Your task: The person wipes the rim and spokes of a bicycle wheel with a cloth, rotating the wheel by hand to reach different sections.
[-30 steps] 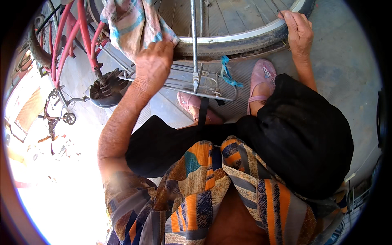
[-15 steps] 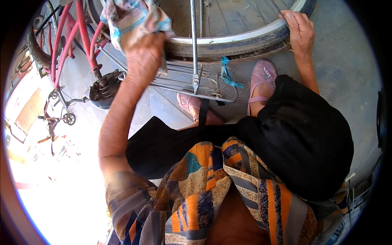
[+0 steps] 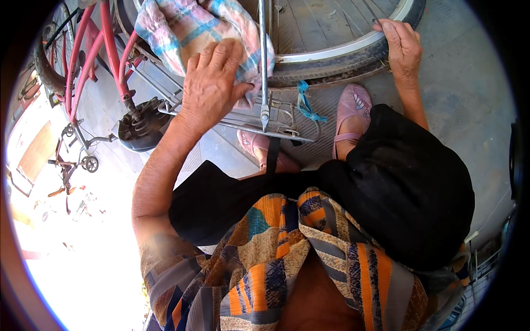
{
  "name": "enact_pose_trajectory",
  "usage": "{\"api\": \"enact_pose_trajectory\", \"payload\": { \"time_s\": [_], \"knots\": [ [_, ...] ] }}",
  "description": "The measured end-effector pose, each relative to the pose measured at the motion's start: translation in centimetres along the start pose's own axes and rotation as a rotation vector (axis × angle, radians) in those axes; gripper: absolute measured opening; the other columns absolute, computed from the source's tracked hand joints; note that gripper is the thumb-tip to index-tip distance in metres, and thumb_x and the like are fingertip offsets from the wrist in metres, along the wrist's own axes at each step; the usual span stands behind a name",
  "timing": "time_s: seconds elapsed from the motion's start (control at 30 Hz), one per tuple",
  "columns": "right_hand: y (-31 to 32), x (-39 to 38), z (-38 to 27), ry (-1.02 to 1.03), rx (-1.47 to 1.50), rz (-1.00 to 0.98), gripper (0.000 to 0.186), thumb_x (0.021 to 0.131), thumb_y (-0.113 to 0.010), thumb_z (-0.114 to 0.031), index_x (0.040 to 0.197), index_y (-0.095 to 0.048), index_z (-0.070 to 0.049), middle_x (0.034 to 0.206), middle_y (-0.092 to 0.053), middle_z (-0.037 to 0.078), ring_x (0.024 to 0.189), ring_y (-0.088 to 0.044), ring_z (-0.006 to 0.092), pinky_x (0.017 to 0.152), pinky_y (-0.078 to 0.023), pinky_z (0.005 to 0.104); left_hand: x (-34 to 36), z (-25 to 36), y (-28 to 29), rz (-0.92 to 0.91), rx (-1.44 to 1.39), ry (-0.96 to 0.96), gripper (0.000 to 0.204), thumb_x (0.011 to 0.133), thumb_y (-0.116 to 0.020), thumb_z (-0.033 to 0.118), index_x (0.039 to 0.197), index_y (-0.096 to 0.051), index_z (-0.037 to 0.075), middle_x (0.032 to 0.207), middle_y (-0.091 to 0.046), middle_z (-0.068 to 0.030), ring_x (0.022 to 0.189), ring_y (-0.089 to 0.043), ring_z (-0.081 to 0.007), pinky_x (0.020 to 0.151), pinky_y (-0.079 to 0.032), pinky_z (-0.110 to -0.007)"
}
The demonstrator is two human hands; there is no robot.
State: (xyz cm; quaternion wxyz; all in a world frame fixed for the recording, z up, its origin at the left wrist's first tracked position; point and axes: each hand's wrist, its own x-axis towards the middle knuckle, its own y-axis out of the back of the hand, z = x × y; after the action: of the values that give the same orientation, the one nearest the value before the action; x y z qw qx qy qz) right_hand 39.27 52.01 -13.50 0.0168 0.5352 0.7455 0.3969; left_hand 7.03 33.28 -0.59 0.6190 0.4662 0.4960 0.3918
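Note:
A bicycle with a pink frame [image 3: 113, 41] stands upside down, its black saddle [image 3: 144, 124] against the floor. At the top, its spoked wheel has a silver rim [image 3: 331, 51] and a dirt-marked black tyre [image 3: 309, 71]. My left hand [image 3: 212, 83] presses a pink, white and blue checked cloth [image 3: 204, 27] over the left part of the wheel, thumb apart from the bent fingers. My right hand [image 3: 404, 47] is closed at the wheel's right side, pinching the end of a thin dark rod [image 3: 376, 23] beside the rim; its kind is unclear.
The silver rear rack [image 3: 232, 118] lies low under the wheel, a blue strip [image 3: 303, 102] tied to it. A metal stay [image 3: 264, 66] crosses the tyre. My feet in pink shoes [image 3: 353, 107] are close by. Other bicycle parts [image 3: 72, 163] stand at left in bright light.
My left hand has moved right and slightly down, and the cloth now spreads further right over the tyre, up to the stay. My right hand has barely shifted.

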Motion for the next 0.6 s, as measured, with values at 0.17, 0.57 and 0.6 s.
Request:
{"api": "enact_pose_trajectory", "payload": {
  "time_s": [0.17, 0.57, 0.6],
  "knots": [
    [-0.3, 0.1, 0.6, -0.037, 0.071, 0.022, 0.019, 0.098, -0.06, -0.023, 0.097, -0.074, -0.009, 0.086, -0.075, -0.002, 0.08, -0.063, 0.0174, 0.08, -0.041, 0.0317, 0.1, 0.4, -2.9, 0.09, 0.104, -0.099, 0.067, 0.077, -0.074, 0.017, 0.137, -0.051, -0.001, 0.135, -0.056, -0.0203, 0.126, -0.054, -0.0356, 0.107, -0.041, -0.05],
    [0.4, 0.7, -1.4, -0.109, 0.166, -0.189, 0.029, 0.101, -0.052, -0.032, 0.105, -0.072, -0.011, 0.087, -0.075, -0.002, 0.087, -0.065, 0.019, 0.083, -0.042, 0.0338, 1.6, -1.1, -1.7, 0.051, -0.123, -0.243, 0.048, 0.071, -0.071, 0.004, 0.119, -0.067, 0.008, 0.125, -0.067, -0.0124, 0.121, -0.061, -0.0272, 0.107, -0.046, -0.04],
    [0.5, 0.4, -1.9, -0.143, 0.191, -0.184, 0.028, 0.101, -0.053, -0.031, 0.105, -0.072, -0.011, 0.086, -0.075, -0.002, 0.087, -0.065, 0.0188, 0.083, -0.042, 0.0338, 1.1, -2.0, -2.0, 0.071, -0.079, -0.242, 0.051, 0.07, -0.074, 0.005, 0.12, -0.067, 0.009, 0.126, -0.066, -0.0129, 0.122, -0.061, -0.0271, 0.108, -0.046, -0.041]
  ]
}}
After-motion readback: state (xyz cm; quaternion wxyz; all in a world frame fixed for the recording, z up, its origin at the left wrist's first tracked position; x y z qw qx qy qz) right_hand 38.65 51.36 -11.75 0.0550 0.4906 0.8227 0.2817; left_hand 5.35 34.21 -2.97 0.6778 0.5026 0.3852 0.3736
